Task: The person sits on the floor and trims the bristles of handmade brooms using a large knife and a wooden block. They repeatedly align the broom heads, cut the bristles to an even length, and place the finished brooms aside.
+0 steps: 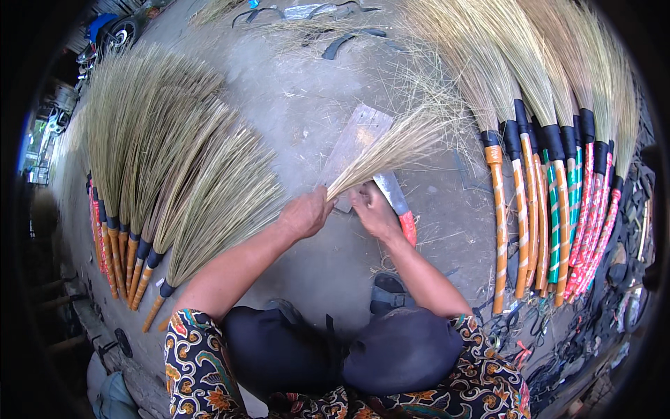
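Observation:
My left hand [307, 212] is closed round the narrow end of a loose bundle of dry broom straw [391, 150], whose tips fan out to the upper right. Close beside it, my right hand [374, 209] has its fingers curled in near the base of the bundle. What those fingers hold, if anything, is hidden. Under the straw lies a worn wooden board [366, 126]. A broad-bladed knife [392, 192] with a red-wrapped handle rests just right of my right hand.
Finished straw brooms [160, 153] lie fanned out at the left, with orange handles. More brooms [537, 140] with orange, green and red striped handles lie at the right. Loose straw [433, 91] and dark strips [345, 42] litter the far floor; black scraps [593, 328] lie at lower right.

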The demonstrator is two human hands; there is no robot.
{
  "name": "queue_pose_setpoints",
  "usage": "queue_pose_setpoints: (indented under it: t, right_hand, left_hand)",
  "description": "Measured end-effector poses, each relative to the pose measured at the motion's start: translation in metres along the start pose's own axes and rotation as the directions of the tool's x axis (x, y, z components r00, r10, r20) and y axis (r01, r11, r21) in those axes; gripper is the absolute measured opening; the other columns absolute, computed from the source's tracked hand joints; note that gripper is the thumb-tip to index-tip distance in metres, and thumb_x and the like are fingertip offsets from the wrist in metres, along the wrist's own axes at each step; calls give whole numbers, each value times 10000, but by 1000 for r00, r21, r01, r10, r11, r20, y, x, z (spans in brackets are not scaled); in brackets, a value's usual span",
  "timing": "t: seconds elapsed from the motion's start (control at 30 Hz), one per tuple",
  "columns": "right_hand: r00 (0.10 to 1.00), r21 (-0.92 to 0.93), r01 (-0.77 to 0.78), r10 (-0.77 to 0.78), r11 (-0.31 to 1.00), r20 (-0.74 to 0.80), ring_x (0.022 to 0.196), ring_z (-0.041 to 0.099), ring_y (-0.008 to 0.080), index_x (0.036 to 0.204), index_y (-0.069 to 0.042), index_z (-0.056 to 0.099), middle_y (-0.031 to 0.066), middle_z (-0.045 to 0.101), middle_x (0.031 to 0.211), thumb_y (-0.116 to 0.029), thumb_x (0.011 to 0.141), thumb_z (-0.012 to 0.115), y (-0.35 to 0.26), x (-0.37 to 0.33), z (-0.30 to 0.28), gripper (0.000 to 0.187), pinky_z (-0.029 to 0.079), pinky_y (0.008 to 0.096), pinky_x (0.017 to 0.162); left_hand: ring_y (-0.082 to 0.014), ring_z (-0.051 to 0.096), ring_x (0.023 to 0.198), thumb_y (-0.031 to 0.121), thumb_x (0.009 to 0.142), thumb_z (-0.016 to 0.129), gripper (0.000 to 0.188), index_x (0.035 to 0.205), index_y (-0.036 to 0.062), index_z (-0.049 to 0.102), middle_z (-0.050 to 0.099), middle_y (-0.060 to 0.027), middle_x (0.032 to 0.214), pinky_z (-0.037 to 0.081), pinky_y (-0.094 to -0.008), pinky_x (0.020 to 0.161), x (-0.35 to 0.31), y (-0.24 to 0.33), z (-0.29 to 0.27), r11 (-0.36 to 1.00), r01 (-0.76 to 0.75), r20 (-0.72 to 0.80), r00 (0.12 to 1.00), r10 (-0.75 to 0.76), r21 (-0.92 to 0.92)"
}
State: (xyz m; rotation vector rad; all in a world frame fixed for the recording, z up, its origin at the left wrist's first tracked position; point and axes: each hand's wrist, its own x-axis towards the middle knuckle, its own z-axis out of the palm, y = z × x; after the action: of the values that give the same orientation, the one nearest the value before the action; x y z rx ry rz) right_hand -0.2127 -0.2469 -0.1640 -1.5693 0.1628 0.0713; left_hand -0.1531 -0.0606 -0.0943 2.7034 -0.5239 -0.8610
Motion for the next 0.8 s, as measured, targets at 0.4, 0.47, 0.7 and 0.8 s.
queue_pose_setpoints:
  t: [0.4,0.47,0.7,0.8]
  right_hand:
    - [911,-164,-412,408,896,-60,736,643,239,1110,-9,594,128,639,857,-272,963,732,53,-71,-101,332,548,412,702]
    - [857,14,-502,500,865,-124,572,584,109,1100,-22,591,32,577,679,-210,1039,640,34,-81,-95,204,516,308,563]
    - [980,-499,-127,30,858,-196,617,640,197,1103,-25,607,83,624,697,-180,1052,598,-26,-74,-70,164,509,353,597]
    - [935,-546,177,-312,819,-166,617,633,246,1130,-19,616,122,613,718,-170,1043,606,-28,-53,-58,174,506,377,603]
  left_hand:
    - [-451,668,1130,664,1062,370,775,1224,-35,664,719,-284,1131,521,-529,967,76,-68,25,974,222,109,970,-216,-53]
    - [-445,669,1133,678,1059,355,793,1222,-29,678,719,-280,1137,519,-528,973,80,-72,26,979,197,128,973,-190,-47]
    - [-445,672,1114,709,1051,325,843,1165,-33,711,718,-284,1131,510,-517,995,85,-76,22,980,195,180,966,-186,-36]
    - [-449,672,1102,710,1052,315,860,1151,-45,714,715,-290,1120,508,-516,991,87,-79,24,980,187,182,968,-172,-67]
